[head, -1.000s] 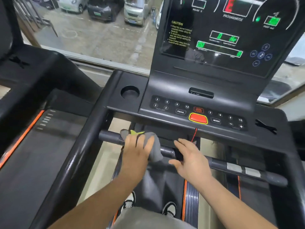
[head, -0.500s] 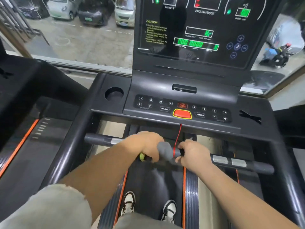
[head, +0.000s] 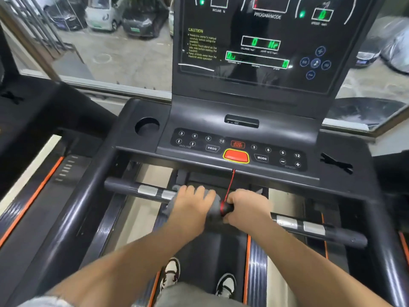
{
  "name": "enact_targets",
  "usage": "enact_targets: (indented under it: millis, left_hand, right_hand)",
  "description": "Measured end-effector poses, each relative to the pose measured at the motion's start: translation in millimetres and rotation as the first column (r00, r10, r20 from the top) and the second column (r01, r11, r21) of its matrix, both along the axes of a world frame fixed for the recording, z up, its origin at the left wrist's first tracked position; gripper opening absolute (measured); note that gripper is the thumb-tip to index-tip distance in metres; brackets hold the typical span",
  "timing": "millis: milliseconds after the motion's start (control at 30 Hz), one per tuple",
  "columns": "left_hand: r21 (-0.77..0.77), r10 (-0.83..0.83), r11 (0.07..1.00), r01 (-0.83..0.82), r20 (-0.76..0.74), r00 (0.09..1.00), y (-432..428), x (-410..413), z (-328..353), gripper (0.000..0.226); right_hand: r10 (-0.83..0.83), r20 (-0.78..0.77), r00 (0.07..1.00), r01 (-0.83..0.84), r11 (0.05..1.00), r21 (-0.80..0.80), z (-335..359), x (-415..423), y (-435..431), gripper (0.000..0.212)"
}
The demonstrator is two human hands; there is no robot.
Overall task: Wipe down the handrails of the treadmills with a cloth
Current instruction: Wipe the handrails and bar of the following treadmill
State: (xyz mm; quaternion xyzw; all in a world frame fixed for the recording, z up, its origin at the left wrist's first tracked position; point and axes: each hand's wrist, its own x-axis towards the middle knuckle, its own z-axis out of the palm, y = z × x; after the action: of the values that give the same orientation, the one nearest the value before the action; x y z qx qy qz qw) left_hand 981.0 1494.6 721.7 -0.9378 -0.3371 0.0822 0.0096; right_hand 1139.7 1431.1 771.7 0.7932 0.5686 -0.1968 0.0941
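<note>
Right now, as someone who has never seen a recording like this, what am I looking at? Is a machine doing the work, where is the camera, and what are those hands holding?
There is no robot here: a person is cleaning a treadmill with bare hands. The single picture comes from a camera worn on the head and looking down, so you see both forearms and the shoes on the belt. The left hand wraps a grey cloth round the front handrail. The right hand grips the same bar right beside it, where a red cord hangs down from the console. The console carries a red button, a round cup holder and a lit display. Parked cars show through the window.
</note>
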Motion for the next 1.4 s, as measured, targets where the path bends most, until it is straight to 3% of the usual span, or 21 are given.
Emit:
enact_targets:
  millis: [100, 167, 233, 267, 333, 400, 433, 500, 633, 800, 900, 967, 1033, 1067, 1133, 1233, 1333, 1400]
  left_hand:
    - [-0.347, -0.052, 0.937, -0.048, -0.273, 0.961, 30.7, 17.9, 34.3, 0.063]
    - [-0.555, -0.083, 0.822, -0.131, -0.345, 0.935, 45.3, 30.9, 51.5, 0.056]
    - [-0.642, -0.080, 0.736, -0.214, -0.396, 0.915, 54.6, 41.3, 58.1, 0.059]
    - [-0.626, -0.083, 0.751, -0.213, -0.409, 0.909, 53.8, 44.2, 57.2, 0.062]
    - [-0.480, -0.063, 0.869, -0.119, -0.345, 0.936, 40.9, 34.8, 47.1, 0.062]
    - [-0.165, -0.008, 0.986, -0.016, -0.142, 0.990, 16.4, 9.2, 20.0, 0.064]
    - [-0.037, 0.022, 0.999, -0.024, -0.052, 0.998, 1.6, -4.6, 4.8, 0.073]
    - [0.072, 0.093, 0.992, -0.102, 0.122, 0.988, -26.0, -19.5, -20.7, 0.091]
    - [0.084, 0.202, 0.973, -0.216, 0.156, 0.967, -39.4, -8.4, -42.4, 0.103]
    - [0.023, 0.152, 0.988, -0.150, -0.222, 0.963, -10.3, 8.7, -4.8, 0.080]
    - [-0.174, -0.048, 0.985, 0.002, -0.259, 0.965, 15.9, 19.2, 25.1, 0.063]
    - [-0.441, -0.062, 0.893, -0.083, -0.304, 0.951, 36.7, 23.7, 46.6, 0.063]
    - [-0.525, -0.047, 0.839, -0.139, -0.326, 0.944, 45.3, 25.9, 53.0, 0.067]
    - [-0.473, -0.045, 0.874, -0.114, -0.312, 0.949, 39.1, 24.4, 52.1, 0.066]
    - [-0.214, -0.002, 0.976, -0.048, -0.228, 0.974, 11.3, 14.8, 33.9, 0.073]
    - [0.044, 0.133, 0.991, -0.129, -0.082, 0.988, -40.7, -10.9, 7.9, 0.092]
    - [0.023, 0.096, 0.995, -0.099, 0.092, 0.991, -63.4, -39.2, -4.9, 0.101]
    - [-0.104, 0.133, 0.988, -0.113, 0.219, 0.967, -79.1, -60.2, -8.4, 0.087]
  right_hand:
    - [0.003, -0.025, 1.000, -0.003, 1.000, -0.019, -0.8, 1.9, 2.8, 0.024]
    - [0.003, -0.054, 0.999, -0.004, 1.000, -0.006, -3.2, 5.1, 2.7, 0.025]
    - [0.026, -0.077, 0.997, -0.025, 0.999, 0.022, -6.8, 8.5, 1.4, 0.027]
    - [0.031, -0.088, 0.996, -0.028, 0.999, 0.036, -8.6, 10.2, 0.5, 0.028]
    - [0.036, -0.099, 0.994, -0.030, 0.998, 0.064, -11.7, 12.3, -2.1, 0.027]
    - [0.059, -0.092, 0.994, -0.051, 0.995, 0.088, -14.2, 12.4, -5.1, 0.025]
    - [0.073, -0.086, 0.994, -0.064, 0.992, 0.109, -14.8, 12.0, -6.5, 0.025]
    - [0.099, -0.078, 0.992, -0.087, 0.986, 0.140, -14.5, 12.2, -7.7, 0.026]
    - [0.101, -0.088, 0.991, -0.088, 0.986, 0.142, -12.4, 13.0, -5.9, 0.024]
    - [0.108, -0.080, 0.991, -0.099, 0.989, 0.109, -10.2, 12.0, -4.8, 0.019]
    - [0.107, -0.070, 0.992, -0.099, 0.988, 0.118, -10.3, 11.6, -5.0, 0.018]
    - [0.093, -0.068, 0.993, -0.084, 0.988, 0.127, -11.3, 10.6, -6.5, 0.021]
    - [0.073, -0.070, 0.995, -0.064, 0.989, 0.130, -12.8, 9.3, -7.8, 0.024]
    - [0.062, -0.066, 0.996, -0.054, 0.990, 0.128, -13.4, 8.6, -8.4, 0.026]
    - [0.048, -0.050, 0.998, -0.042, 0.991, 0.128, -12.7, 7.3, -9.3, 0.027]
    - [0.064, -0.016, 0.998, -0.062, 0.990, 0.125, -9.8, 4.3, -10.5, 0.028]
    - [0.058, -0.004, 0.998, -0.057, 0.994, 0.096, -5.1, 4.6, -10.4, 0.031]
    - [0.056, 0.000, 0.998, -0.056, 0.995, 0.079, -2.9, 4.5, -9.5, 0.035]
